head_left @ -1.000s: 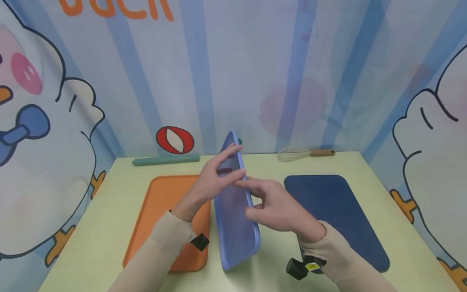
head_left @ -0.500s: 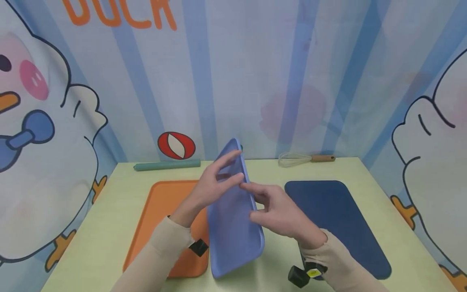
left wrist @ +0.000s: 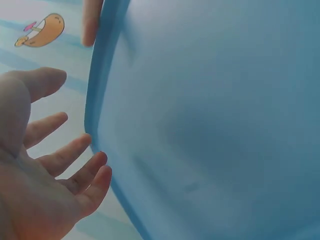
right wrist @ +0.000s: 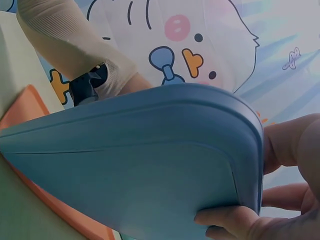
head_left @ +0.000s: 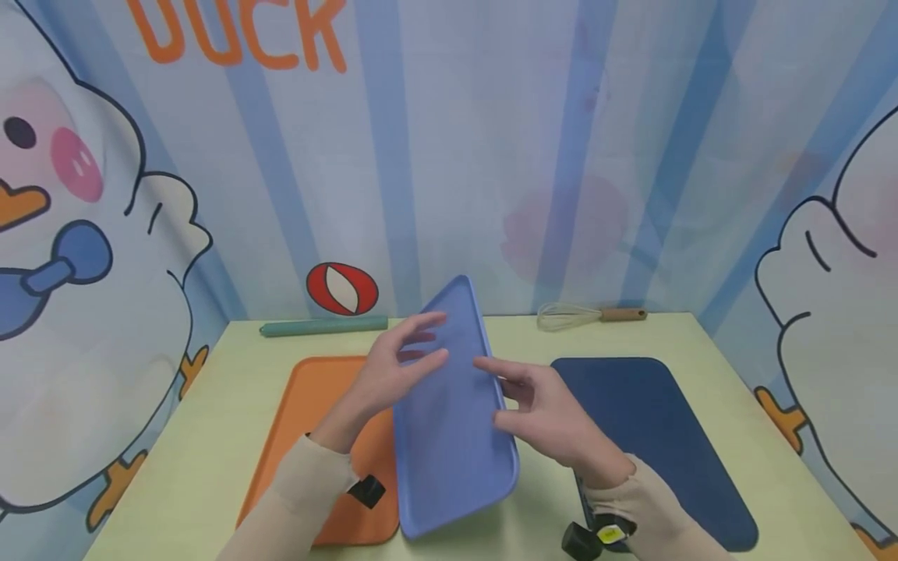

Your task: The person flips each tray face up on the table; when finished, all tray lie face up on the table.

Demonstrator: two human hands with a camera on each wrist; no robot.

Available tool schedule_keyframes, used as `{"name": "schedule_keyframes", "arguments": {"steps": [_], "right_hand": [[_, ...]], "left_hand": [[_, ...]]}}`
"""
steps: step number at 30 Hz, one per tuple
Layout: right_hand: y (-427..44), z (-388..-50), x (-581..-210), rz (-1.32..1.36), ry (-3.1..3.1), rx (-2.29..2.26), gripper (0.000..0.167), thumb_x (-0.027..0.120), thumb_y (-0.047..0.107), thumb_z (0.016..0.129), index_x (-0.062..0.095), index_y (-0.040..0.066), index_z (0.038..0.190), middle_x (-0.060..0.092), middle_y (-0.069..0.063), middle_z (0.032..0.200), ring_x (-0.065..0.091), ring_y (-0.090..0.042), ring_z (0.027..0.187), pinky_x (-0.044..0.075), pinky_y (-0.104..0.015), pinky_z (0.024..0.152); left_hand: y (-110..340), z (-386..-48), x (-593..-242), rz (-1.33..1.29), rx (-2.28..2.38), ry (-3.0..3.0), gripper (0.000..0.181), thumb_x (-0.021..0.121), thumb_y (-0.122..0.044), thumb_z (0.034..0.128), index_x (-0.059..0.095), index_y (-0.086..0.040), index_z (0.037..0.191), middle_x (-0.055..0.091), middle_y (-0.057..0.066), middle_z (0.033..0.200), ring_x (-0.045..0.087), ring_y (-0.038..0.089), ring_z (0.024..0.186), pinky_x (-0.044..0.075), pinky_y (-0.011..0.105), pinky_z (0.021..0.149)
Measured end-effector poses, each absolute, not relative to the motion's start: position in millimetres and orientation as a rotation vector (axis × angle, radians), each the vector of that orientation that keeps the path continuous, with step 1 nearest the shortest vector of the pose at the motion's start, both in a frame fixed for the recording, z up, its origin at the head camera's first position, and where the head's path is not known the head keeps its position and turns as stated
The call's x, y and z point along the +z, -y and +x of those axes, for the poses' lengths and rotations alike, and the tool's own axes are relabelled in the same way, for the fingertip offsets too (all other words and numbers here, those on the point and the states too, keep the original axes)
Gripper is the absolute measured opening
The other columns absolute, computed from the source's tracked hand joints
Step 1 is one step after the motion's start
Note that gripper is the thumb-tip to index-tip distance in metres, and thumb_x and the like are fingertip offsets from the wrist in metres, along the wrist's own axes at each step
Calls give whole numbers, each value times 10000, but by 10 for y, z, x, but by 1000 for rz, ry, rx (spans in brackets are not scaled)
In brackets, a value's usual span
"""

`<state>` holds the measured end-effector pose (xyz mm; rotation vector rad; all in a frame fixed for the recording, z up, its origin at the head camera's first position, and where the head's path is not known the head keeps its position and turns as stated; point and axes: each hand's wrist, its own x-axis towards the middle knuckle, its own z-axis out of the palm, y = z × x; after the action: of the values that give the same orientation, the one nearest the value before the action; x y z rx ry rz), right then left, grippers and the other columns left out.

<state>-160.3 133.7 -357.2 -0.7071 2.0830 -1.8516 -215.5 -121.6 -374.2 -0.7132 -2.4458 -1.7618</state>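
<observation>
A periwinkle-blue tray (head_left: 452, 421) is held up on a slant over the middle of the table, its inner face turned toward the left. My right hand (head_left: 554, 409) grips its right long edge, fingers on both faces, as the right wrist view shows at the tray's rim (right wrist: 250, 145). My left hand (head_left: 386, 374) is spread with loosely bent fingers in front of the tray's inner face. In the left wrist view the left fingertips (left wrist: 102, 175) lie near the tray's edge; whether they touch it I cannot tell.
An orange tray (head_left: 281, 467) lies at left, partly behind the blue tray. A dark blue tray (head_left: 645, 444) lies at right. Along the back edge are a green stick-like object (head_left: 323, 326) and a whisk (head_left: 589, 315). A printed curtain (head_left: 463, 156) stands behind the table (head_left: 175, 467).
The blue tray has turned so more of its inner face shows. My left hand has come off its upper edge and moved left and down; the right hand shifted slightly right and down, still gripping.
</observation>
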Motion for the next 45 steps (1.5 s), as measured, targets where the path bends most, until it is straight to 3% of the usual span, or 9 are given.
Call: {"name": "schedule_keyframes", "arguments": {"steps": [4, 11, 19, 24, 31, 34, 45], "right_hand": [[-1378, -1600, -3620, -659, -2059, -1895, 734, 518, -164, 839, 450, -31, 1558, 399, -224, 1638, 420, -398, 1499, 520, -316, 831], [-1452, -1624, -3664, -604, -2074, -1949, 745, 535, -166, 842, 467, 10, 1562, 395, -198, 1647, 458, -376, 1479, 522, -320, 833], [-1554, -1647, -3729, -598, -2082, -2004, 726, 541, -147, 865, 468, 25, 1567, 361, -188, 1667, 445, -374, 1489, 541, -298, 934], [-1600, -1645, -3785, -623, -2087, -2031, 717, 541, -150, 880, 458, 20, 1572, 322, -204, 1681, 398, -383, 1515, 537, -289, 978], [-1647, -1634, -3822, -615, -2102, -2065, 701, 538, -152, 887, 473, 23, 1563, 325, -184, 1684, 383, -357, 1526, 533, -266, 1017], [-1666, -1635, -3844, -620, -2095, -2071, 699, 532, -152, 887, 469, 13, 1563, 317, -199, 1684, 383, -374, 1522, 532, -267, 1017], [-1730, -1663, -3922, -661, -2088, -2065, 737, 508, -177, 881, 432, 38, 1582, 255, -171, 1715, 339, -401, 1542, 527, -278, 995]], "left_hand": [[1347, -2125, -3833, -646, -1762, 2469, 552, 719, -225, 1015, 543, -121, 1528, 538, 132, 1551, 533, 402, 1390, 456, 587, 1127], [1528, -2102, -3988, -490, -1699, 2580, 615, 742, -259, 998, 508, -160, 1558, 429, 76, 1622, 447, 445, 1430, 395, 639, 1153], [1694, -2051, -4162, -423, -1677, 2733, 735, 751, -304, 989, 401, -190, 1625, 369, 124, 1648, 353, 469, 1480, 361, 663, 1170], [1770, -1994, -4259, -444, -1731, 2793, 759, 744, -318, 994, 367, -203, 1642, 378, 151, 1659, 435, 460, 1444, 407, 618, 1154], [1808, -1953, -4346, -543, -1837, 2799, 717, 739, -281, 1000, 397, -213, 1626, 525, 216, 1531, 574, 419, 1329, 563, 542, 983], [1808, -1941, -4363, -545, -1854, 2780, 693, 744, -246, 995, 425, -203, 1609, 531, 216, 1519, 590, 413, 1307, 561, 534, 998], [1833, -1914, -4334, -511, -2025, 2613, 639, 659, 83, 960, 490, -85, 1553, 471, 246, 1492, 727, 355, 1104, 624, 374, 883]]}}
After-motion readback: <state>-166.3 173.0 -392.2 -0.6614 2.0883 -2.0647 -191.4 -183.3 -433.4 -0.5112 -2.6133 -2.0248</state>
